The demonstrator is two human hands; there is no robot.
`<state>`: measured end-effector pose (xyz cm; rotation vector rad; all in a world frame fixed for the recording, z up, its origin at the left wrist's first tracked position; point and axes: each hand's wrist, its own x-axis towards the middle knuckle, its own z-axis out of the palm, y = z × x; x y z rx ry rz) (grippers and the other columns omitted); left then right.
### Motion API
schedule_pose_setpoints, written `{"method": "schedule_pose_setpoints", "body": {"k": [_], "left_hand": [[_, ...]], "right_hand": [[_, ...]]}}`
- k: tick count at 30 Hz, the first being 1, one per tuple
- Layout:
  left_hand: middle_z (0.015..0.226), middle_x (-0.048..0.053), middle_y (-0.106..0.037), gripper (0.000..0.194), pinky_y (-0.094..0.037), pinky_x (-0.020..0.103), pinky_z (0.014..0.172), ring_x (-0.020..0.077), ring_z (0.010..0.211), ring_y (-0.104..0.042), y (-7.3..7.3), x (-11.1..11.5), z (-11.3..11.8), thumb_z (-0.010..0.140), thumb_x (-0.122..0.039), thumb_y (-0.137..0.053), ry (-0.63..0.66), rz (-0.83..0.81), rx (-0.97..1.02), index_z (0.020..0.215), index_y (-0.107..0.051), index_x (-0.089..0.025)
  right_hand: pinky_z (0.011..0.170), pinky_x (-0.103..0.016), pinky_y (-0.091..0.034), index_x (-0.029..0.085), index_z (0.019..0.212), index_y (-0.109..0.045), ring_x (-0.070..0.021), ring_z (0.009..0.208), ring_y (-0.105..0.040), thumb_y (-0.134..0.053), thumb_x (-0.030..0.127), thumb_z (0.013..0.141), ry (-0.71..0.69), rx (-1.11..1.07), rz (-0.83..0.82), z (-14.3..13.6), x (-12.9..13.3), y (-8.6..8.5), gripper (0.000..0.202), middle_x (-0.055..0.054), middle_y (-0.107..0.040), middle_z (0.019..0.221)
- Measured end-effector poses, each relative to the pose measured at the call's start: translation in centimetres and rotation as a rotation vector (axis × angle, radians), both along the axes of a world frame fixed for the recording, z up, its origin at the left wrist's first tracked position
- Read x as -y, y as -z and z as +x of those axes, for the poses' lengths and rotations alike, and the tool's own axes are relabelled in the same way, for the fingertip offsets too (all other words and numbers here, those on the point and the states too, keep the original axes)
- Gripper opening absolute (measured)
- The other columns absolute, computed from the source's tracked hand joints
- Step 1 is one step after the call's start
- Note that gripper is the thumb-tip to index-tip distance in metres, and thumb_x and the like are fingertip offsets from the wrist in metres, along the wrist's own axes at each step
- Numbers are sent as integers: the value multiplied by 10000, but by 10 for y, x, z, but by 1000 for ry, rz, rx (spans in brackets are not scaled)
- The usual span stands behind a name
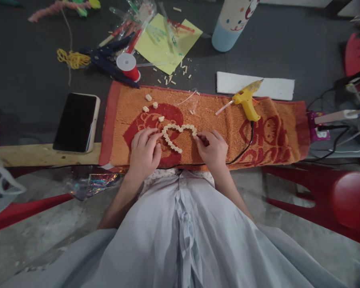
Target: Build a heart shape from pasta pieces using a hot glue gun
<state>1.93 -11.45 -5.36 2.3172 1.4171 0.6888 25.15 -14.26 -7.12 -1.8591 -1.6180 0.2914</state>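
Observation:
On the orange towel (211, 116) lies a partial heart outline (169, 141) made of small cream pieces; its lower right side is open. My left hand (145, 151) rests at the left of the outline, fingers spread, with the index fingertip near its left edge. At the right end of the outline, my right hand (211, 147) has thumb and fingers pinched together; what they hold, if anything, is too small to make out. Several loose cream clusters (149, 97) sit above my left hand. A yellow glue gun (248, 103) lies to the right, across the towel's back edge.
A phone (76, 122) lies left of the towel. Behind it are blue pliers (108, 62), a red ribbon spool (129, 67), yellow paper (186, 42), a bottle (229, 30) and a white strip (270, 87). The glue gun's cable (246, 150) runs along the front.

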Motion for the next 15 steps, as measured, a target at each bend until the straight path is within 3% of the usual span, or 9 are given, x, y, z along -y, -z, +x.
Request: {"method": "schedule_pose_setpoints", "body": {"k": [15], "left_hand": [[1332, 105, -567, 337, -373, 476, 1142, 260, 1278, -475, -1, 1, -1, 947, -235, -429, 5, -19, 13, 1226, -618, -226]], "right_hand": [[659, -307, -483, 207, 849, -694, -169, 683, -577, -601, 333, 898, 5, 3, 7, -1, 1, -1, 164, -48, -662, 782]]}}
